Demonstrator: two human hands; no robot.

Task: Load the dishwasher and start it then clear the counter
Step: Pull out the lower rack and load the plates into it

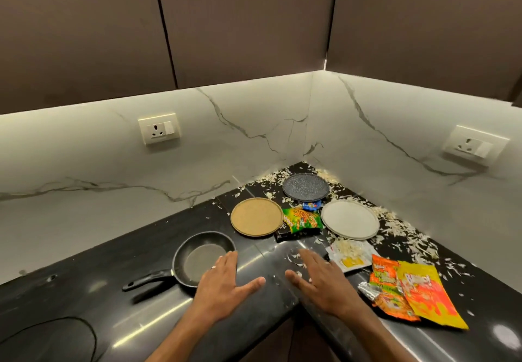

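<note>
Lower middle of frame, both hands flat and holding nothing.
Left hand (223, 282) fingertips over frying pan (203, 260) rim, handle pointing lower left; right hand (316, 279) farther off, fingers spread on counter (84, 291).

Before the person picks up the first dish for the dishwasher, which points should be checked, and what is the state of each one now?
1. Both hands free: ok. The left hand and right hand are open and hold nothing.
2. Frying pan reachable: ok. It lies by the left hand, handle pointing left.
3. Plates clear to lift: not ok for all. The tan plate and grey plate lie free; the blue wrapper touches the dark plate.
4. Dishes free of scraps: cannot tell for the plates.
5. Counter clean: not ok. White flakes and snack wrappers remain.
6. Dishwasher open: cannot tell, not in view.
</note>
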